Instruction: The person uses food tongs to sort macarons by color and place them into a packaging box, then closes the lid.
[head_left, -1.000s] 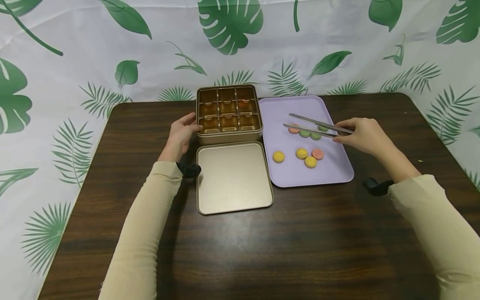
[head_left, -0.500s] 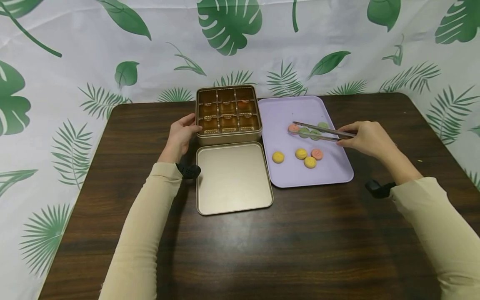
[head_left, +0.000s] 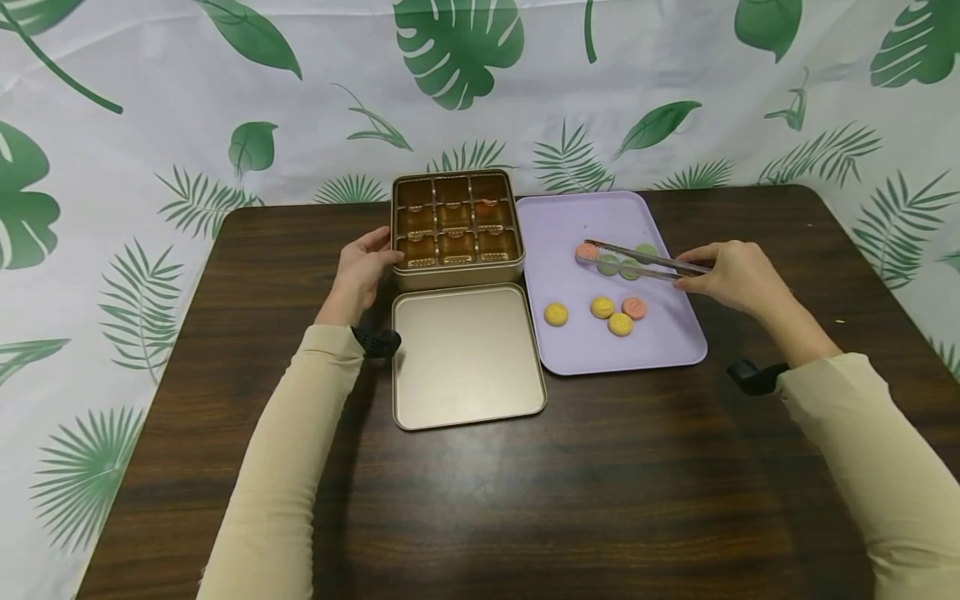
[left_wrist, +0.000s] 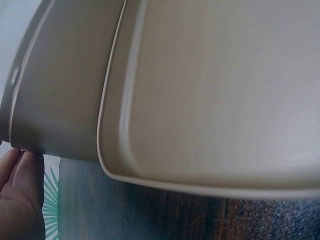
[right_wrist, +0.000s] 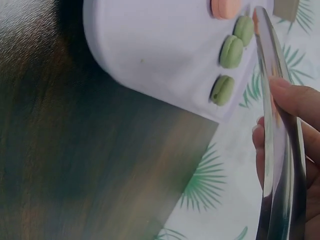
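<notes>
My right hand (head_left: pixel 738 271) holds a pair of metal tongs (head_left: pixel 652 257) over the lilac tray (head_left: pixel 622 358). Their tips lie on either side of a pink macaron (head_left: pixel 587 252) at the left end of a row of green macarons (head_left: pixel 608 265). In the right wrist view, thumb and fingers press the tongs (right_wrist: pixel 280 125) from both sides, with a sliver of pink at the tips. My left hand (head_left: pixel 362 271) touches the left side of a gold tin (head_left: pixel 461 275), thumb at its front corner, fingers extended. A pink piece (head_left: pixel 487 205) shows in the tin's brown divided insert.
A square gold lid (head_left: pixel 470 358) lies in front of the tin. Yellow macarons (head_left: pixel 602 307) and another pink macaron (head_left: pixel 634 308) sit nearer the tray's front. A leaf-patterned cloth (head_left: pixel 585 92) hangs behind the dark wooden table (head_left: pixel 600 483).
The tongs have come down and their arms have drawn closer together around the pink macaron, which has shifted very slightly. My left hand keeps its place at the tin.
</notes>
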